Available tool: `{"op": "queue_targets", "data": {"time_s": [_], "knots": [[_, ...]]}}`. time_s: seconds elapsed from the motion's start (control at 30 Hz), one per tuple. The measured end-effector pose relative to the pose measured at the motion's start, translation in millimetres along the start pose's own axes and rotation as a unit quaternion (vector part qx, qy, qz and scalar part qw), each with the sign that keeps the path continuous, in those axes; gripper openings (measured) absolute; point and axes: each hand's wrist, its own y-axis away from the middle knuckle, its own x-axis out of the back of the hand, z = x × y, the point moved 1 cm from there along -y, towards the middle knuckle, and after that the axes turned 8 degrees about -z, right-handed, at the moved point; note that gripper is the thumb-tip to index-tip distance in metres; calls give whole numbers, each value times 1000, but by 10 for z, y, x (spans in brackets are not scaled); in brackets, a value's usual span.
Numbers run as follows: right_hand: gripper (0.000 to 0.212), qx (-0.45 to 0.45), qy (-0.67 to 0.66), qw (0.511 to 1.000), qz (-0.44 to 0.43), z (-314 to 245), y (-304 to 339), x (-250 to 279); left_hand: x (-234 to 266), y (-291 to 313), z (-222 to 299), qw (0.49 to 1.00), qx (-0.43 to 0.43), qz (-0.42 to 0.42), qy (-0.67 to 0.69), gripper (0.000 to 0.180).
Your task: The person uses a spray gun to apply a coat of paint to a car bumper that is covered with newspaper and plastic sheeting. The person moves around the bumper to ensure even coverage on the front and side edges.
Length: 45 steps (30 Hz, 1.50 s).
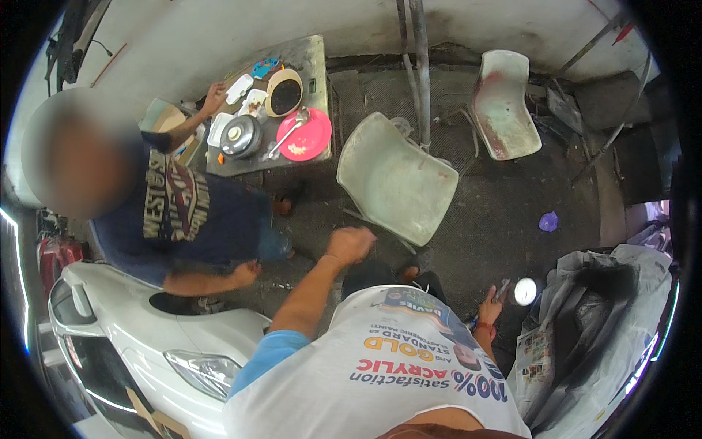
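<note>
My left hand (352, 245) is curled closed in front of my body, near the lower edge of a pale green chair seat (398, 179). Nothing shows in it. At my right side, my right hand (490, 307) grips what looks like a paint spray gun (502, 288). A round, bright white cup or disc (525, 291) sits beside its grey metal part; whether the two are joined is hard to tell. My right fingers are partly hidden.
At left, a person in a dark shirt (175, 205) reaches over a table (316, 55) holding a pink plate (306, 135) and a lidded pot (240, 137). A white car (139, 322) stands lower left. Another chair (506, 106), a metal post (420, 73) and a paper-masked panel (592, 329) lie right.
</note>
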Motion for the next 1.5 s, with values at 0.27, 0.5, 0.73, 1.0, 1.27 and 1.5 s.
{"op": "queue_targets", "data": {"time_s": [0.27,0.5,0.73,1.0,1.27,1.5], "knots": [[64,50,-147,979,-134,-1692,1040,-171,652,-617,259,851,165,256,427,22],[65,159,-76,959,-222,-2899,1272,-619,2533,-929,211,841,-26,406,357,72],[71,134,25,961,-242,-3097,1509,-821,2565,-899,-332,845,-67,474,240,74],[74,113,-17,955,-273,-2794,1701,-731,2627,-1181,-601,860,-52,489,141,79],[74,99,-3,965,-244,-2476,1834,-756,813,-297,-897,987,31,63,144,88],[74,-12,-73,964,-255,-2115,2027,-526,-913,2353,-2582,721,226,-651,-67,56]]}}
